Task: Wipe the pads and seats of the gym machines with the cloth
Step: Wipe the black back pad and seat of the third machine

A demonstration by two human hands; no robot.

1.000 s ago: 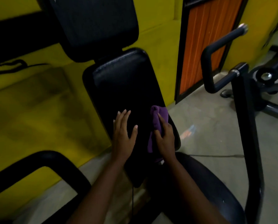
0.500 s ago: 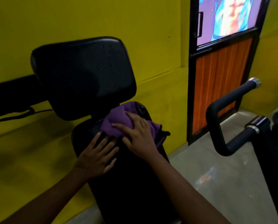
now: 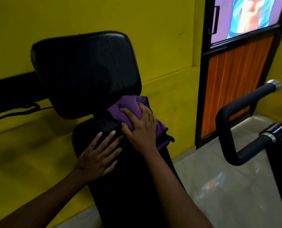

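My right hand (image 3: pixel 141 129) lies flat, fingers spread, pressing the purple cloth (image 3: pixel 128 106) onto the top end of the long black back pad (image 3: pixel 130 178), right beneath the headrest pad (image 3: pixel 86 73); the cloth is bunched, its long axis running from upper left by the headrest down to the right, where an end hangs over the pad's right edge. My left hand (image 3: pixel 97 155) rests open and empty on the same pad just left of the right hand, fingers pointing up toward the headrest. The back pad's long axis runs from my near side up and away toward the yellow wall (image 3: pixel 161 30), with a black handle (image 3: pixel 235 122) off to the right.
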